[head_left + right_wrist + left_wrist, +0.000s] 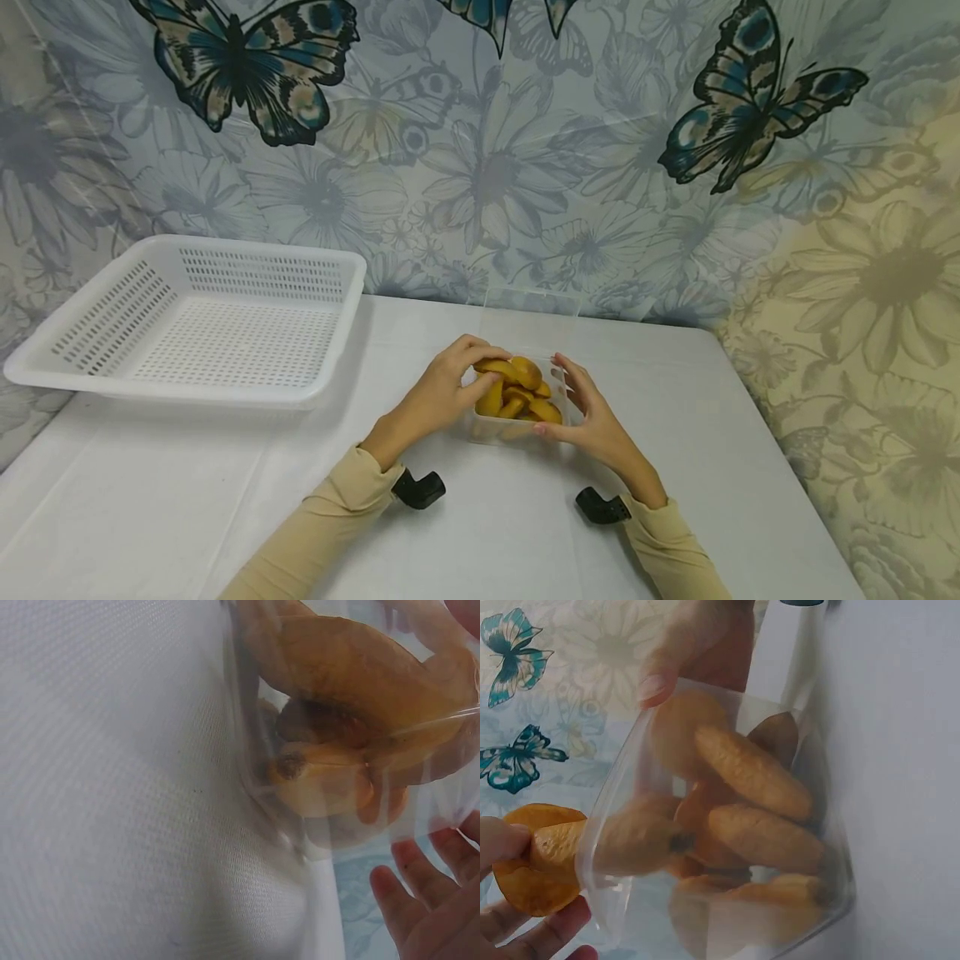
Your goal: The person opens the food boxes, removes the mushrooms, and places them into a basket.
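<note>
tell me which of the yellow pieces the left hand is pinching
The topmost yellow piece, at the container's left rim; the left hand pinches it, the others lie untouched inside.

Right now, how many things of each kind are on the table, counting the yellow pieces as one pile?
White basket: 1
Clear container: 1
Pile of yellow pieces: 1
Hands, left hand and right hand: 2
Total: 5

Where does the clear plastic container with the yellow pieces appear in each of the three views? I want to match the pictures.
Head view: the clear container stands at the table's centre, between both hands.
Left wrist view: it fills the middle and right, seen through its wall.
Right wrist view: it sits in the upper right, on the white tablecloth.
Shared landmark: the yellow pieces inside it.
</note>
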`<state>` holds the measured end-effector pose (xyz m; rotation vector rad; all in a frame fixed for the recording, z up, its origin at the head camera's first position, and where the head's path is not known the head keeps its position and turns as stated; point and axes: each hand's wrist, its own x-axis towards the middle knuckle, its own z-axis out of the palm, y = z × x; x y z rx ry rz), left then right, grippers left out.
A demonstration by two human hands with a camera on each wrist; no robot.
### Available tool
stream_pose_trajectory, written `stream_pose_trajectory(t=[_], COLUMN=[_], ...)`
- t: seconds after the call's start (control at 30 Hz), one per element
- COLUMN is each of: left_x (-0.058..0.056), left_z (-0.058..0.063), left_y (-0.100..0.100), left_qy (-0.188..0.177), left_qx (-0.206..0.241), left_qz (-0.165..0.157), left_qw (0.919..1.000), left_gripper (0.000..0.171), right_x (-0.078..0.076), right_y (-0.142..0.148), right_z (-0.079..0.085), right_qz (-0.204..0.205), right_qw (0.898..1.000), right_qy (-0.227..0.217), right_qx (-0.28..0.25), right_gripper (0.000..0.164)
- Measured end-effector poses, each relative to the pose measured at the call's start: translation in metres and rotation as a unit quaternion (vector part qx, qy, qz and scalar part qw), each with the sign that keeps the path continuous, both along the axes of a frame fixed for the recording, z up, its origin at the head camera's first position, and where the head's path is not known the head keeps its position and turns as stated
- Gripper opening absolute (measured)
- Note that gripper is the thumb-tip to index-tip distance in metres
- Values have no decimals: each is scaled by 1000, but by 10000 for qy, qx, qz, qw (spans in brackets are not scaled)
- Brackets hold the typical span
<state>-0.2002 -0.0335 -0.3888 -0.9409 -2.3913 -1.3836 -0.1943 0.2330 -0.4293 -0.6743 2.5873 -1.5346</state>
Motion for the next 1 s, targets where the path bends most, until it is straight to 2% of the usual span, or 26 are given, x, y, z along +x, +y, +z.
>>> stream_pose_trajectory(t=[0.17, 0.47, 0.63, 0.8, 1.0], left_x=[-4, -5, -6, -7, -9], left_z=[5, 14, 15, 14, 13], left_y=[-9, -25, -29, -31, -36], left_qy=[-162, -894, -990, -1067, -1006], left_qx=[-241, -737, -946, -985, -891], left_qz=[-18, -161, -199, -310, -416], left_qw=[9996, 9931, 9904, 9889, 9901], left_gripper=[25, 34, 31, 46, 50], right_x=[-1, 0, 0, 1, 0], right_y=[0, -1, -1, -1, -1], right_z=[-1, 0, -1, 1, 0], right_qz=[-27, -31, -23, -26, -38], right_qw=[10000, 10000, 10000, 10000, 10000], right_qy=[-16, -3, 5, -44, 1], right_qx=[-17, -40, -16, -34, -2], right_gripper=[98, 99, 99, 100, 99])
